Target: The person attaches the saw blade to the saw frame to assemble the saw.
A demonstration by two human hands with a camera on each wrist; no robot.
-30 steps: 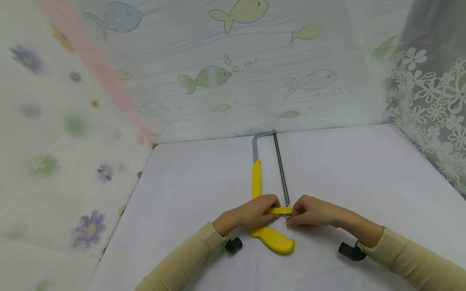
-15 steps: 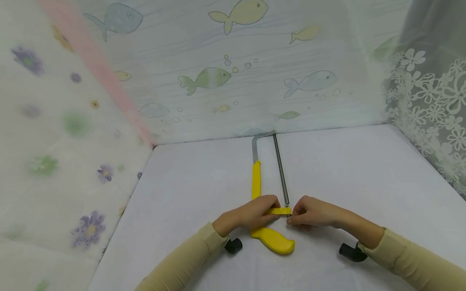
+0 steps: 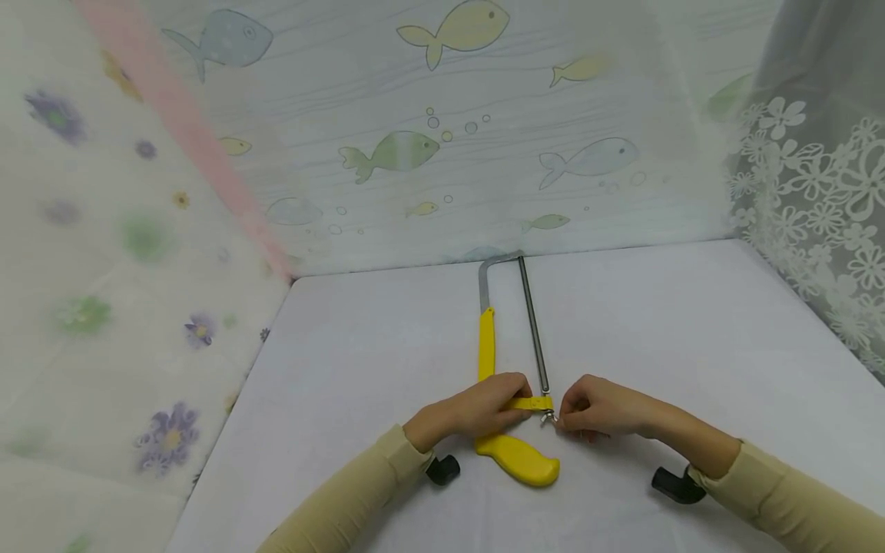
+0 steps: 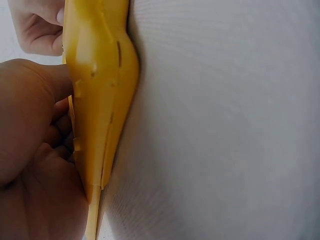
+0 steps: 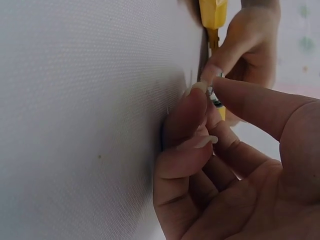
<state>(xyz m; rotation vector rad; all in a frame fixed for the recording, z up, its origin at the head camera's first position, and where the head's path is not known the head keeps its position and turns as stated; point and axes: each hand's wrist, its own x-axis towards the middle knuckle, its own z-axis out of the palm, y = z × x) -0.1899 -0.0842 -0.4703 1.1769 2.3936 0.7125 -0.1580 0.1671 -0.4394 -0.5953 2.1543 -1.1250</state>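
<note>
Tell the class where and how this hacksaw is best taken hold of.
Likely by the yellow handle, coming from the person's side: it is thick, rounded, at the near end and uncovered in the head view. A full grip suits it, well away from the long thin grey bar. The left hand holds the yellow frame just beyond the handle.

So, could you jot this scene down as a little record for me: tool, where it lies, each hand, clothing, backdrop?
Tool: saw with yellow handle and thin dark blade
Place: flat on the white table, handle toward the person
Left hand: grips the saw's yellow frame
Right hand: fingertips at the wing nut by the blade's near end; whether they pinch it is unclear
Clothing: beige sleeves
Backdrop: pale sheet printed with fish
</note>
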